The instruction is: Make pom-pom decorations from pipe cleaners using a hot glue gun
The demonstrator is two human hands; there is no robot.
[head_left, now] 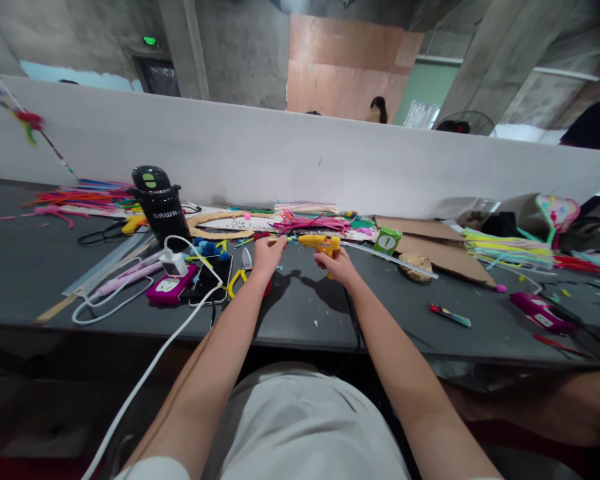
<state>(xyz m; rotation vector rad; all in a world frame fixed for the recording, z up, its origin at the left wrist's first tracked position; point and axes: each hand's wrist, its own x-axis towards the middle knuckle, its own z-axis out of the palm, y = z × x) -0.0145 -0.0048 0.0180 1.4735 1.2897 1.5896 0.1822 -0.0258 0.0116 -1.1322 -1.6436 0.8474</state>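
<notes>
Over one grey table (300, 327), the right hand (337, 261) grips one yellow glue gun (313, 241) and the left hand (269, 255), just left of it, pinches one small piece (289, 239) too tiny to identify, with one black bottle (168, 212) left of the gun and two purple power blocks (166, 293) flanking it.

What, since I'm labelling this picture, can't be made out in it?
All in the head view:
- Whatever is at the fingertips of the left hand: too small.
- Handle of the yellow glue gun: mostly covered by the right hand.
- Lower end of the white cable: cut off by the bottom edge.
</notes>
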